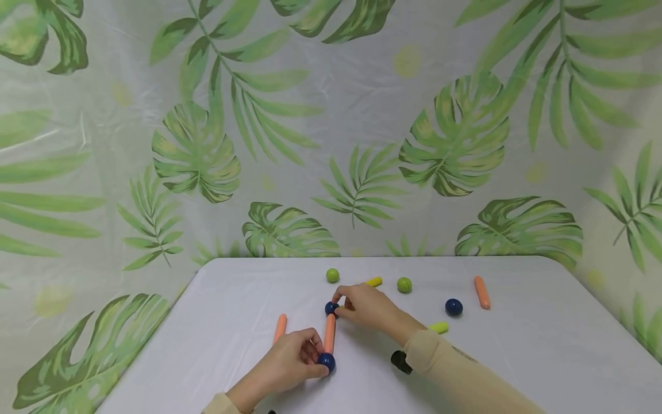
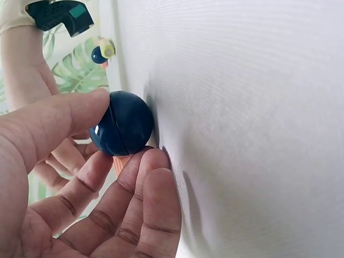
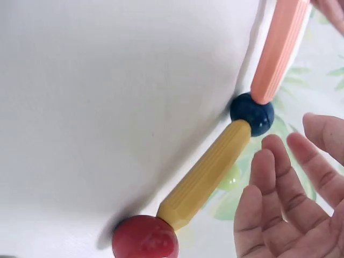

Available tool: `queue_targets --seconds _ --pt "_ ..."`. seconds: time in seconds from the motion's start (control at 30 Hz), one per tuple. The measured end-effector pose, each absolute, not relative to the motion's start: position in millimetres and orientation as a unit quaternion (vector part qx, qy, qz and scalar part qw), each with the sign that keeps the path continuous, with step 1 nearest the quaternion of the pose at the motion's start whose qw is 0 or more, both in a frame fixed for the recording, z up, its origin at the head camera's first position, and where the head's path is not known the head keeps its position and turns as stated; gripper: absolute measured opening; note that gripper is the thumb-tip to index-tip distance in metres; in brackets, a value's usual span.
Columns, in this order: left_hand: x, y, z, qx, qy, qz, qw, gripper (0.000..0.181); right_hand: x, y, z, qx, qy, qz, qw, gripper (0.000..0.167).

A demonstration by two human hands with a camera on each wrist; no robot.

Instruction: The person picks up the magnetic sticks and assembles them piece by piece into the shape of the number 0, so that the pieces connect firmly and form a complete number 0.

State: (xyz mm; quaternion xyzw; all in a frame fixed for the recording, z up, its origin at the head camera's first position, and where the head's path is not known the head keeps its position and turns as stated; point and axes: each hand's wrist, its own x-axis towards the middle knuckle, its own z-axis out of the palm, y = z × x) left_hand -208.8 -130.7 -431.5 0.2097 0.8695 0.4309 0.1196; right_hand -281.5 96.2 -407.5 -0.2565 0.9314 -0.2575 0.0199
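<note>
We logged the white surface (image 1: 181, 345) as carrying everything. The left grip (image 1: 289, 361) was narrow, in a pinch; the right grip (image 1: 372, 310) stood loosely parted, apparently holding nothing. A coral stick (image 1: 330, 333) ran between the two grips; a yellow stick (image 3: 207, 172) lay just beside the right grip. A loose coral stick (image 1: 280, 328) lay beside the left grip, partly hidden. A red ball (image 3: 145, 237) met the yellow stick's far end. The near navy ball (image 1: 328, 361) sat in the left pinch; the far navy ball (image 3: 251, 114), beside the right fingertips, met both sticks. We judged the step to be joining the coral stick; the next move seemed to call for steady inward pressure.
</note>
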Motion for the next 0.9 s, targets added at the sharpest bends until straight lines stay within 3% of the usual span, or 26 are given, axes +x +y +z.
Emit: queue_targets --seconds 0.53,0.73,0.9 --pt "-210.2 -135.4 -429.1 0.216 0.872 0.421 0.123 0.029 -249.5 105.2 -409.6 -0.304 0.89 -0.329 0.089 0.02" --pt "-214.0 -150.4 -422.2 0.219 0.889 0.395 0.083 0.028 -240.7 103.0 -412.1 -0.315 0.88 -0.335 0.119 0.02" --pt "-224.4 -168.4 -415.2 0.171 0.915 0.363 0.037 0.028 -233.2 101.9 -414.2 -0.312 0.872 -0.341 0.159 0.024"
